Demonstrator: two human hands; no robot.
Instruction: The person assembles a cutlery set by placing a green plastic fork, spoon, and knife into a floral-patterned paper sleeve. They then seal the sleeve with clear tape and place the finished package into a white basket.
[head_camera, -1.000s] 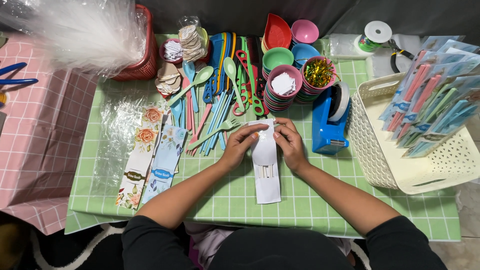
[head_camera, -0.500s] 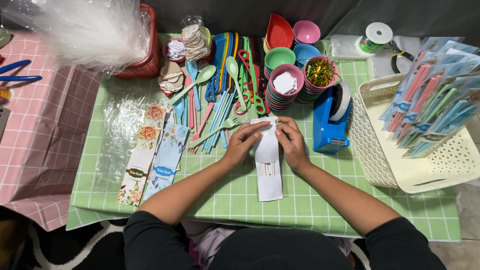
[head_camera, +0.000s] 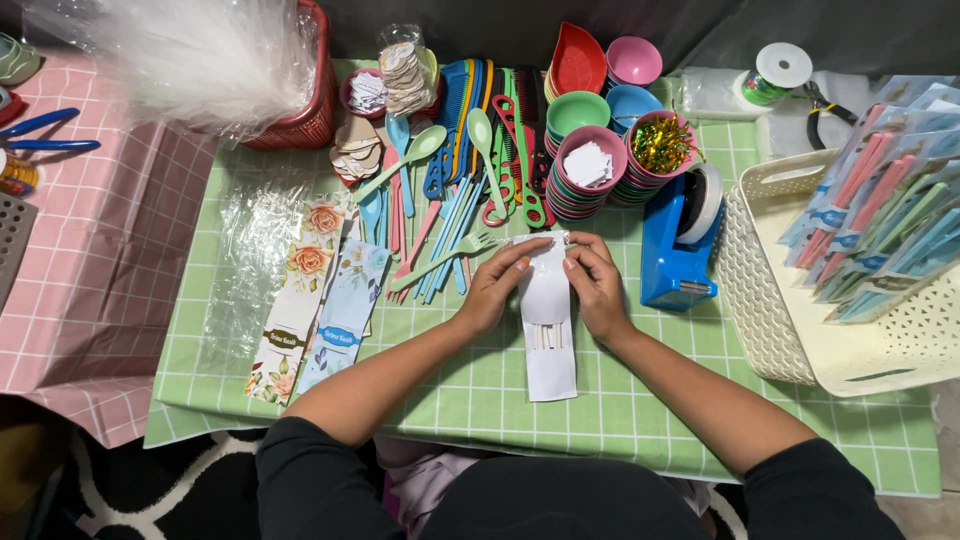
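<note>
A long white packet with a spoon shape inside lies flat on the green checked tablecloth. My left hand presses its top left edge with fingertips. My right hand holds the top right edge, thumb and finger pinched at the upper corner. Both hands rest on the packet's upper half; its lower half lies free toward me.
Pastel spoons, forks, combs and scissors lie behind the hands. Stacked coloured bowls, a blue tape dispenser, a cream basket of packed sets, floral cards, a red basket of cellophane.
Both hands stay on the top of the white packet with only slight finger shifts. The packet has not moved.
</note>
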